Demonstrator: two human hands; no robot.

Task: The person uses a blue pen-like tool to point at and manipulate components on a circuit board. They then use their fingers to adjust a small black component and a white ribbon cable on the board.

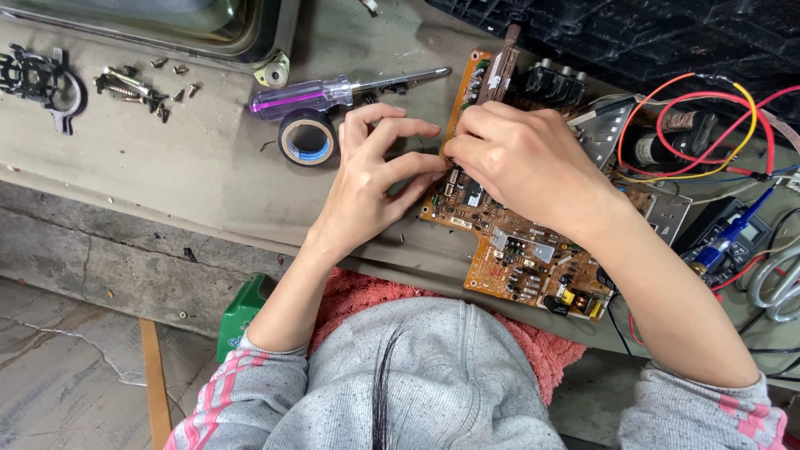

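Note:
An orange circuit board (521, 258) with many small parts lies on the grey workbench (167, 167). My left hand (375, 179) rests at the board's left edge, its fingertips pinching at the edge. My right hand (517, 162) lies over the board's upper part, fingers closed on something small at the same spot. What the fingers pinch is hidden. Both hands touch each other at the fingertips.
A purple-handled screwdriver (333, 92) and a roll of black tape (306, 137) lie left of the hands. Loose screws (137, 87) and a black bracket (37, 79) sit at far left. Red, yellow and orange wires (708, 125), a multimeter (733, 233) and scissors (779, 287) are right.

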